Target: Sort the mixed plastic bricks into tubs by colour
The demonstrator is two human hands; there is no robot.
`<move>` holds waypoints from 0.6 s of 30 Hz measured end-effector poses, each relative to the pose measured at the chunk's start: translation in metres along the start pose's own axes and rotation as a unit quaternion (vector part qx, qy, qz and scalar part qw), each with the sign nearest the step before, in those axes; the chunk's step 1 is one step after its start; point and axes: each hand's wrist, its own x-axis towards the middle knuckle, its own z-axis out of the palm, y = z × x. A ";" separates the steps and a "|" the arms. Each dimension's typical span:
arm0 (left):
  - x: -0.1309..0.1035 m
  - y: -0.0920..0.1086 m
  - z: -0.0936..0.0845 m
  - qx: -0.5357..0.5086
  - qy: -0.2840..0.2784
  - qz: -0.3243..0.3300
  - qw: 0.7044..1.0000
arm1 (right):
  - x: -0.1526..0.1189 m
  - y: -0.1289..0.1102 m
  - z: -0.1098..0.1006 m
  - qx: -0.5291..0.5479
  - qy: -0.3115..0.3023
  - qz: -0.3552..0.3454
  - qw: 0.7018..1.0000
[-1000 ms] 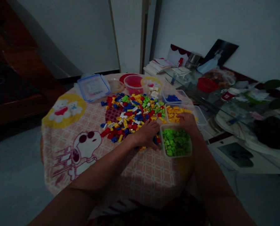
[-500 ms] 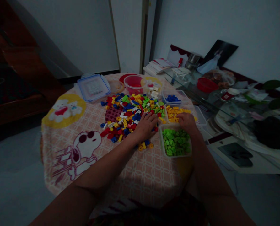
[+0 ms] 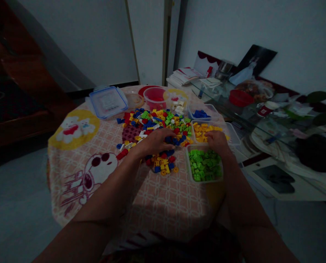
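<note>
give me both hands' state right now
Left hand: open, thumb and fingers apart, at the mixed bricks.
Right hand: at the yellow bricks; grip cannot be told.

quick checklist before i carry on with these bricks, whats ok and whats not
1. Box of green bricks holds one colour: ok, only green shows.
2. Box of yellow bricks holds one colour: ok, only yellow shows.
3. Box of blue bricks holds one colour: ok, only blue shows.
4. Loose pile all one colour: not ok; red, yellow, blue, green and white lie mixed.
5. Left hand at the loose pile, clear of the boxes: ok.
6. Right hand gripping a brick: cannot tell; it is at the box of yellow bricks, but the picture is too dark.
</note>
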 end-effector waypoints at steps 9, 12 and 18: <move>-0.007 0.037 0.022 0.049 -0.095 0.087 0.990 | 0.001 0.002 -0.003 0.057 0.019 -0.011 0.998; -0.016 0.040 0.034 0.088 -0.114 0.079 0.986 | -0.001 -0.002 -0.009 0.105 0.017 -0.057 0.993; -0.038 0.039 0.066 0.125 -0.096 0.022 0.987 | -0.005 -0.009 -0.010 0.161 -0.011 -0.181 0.970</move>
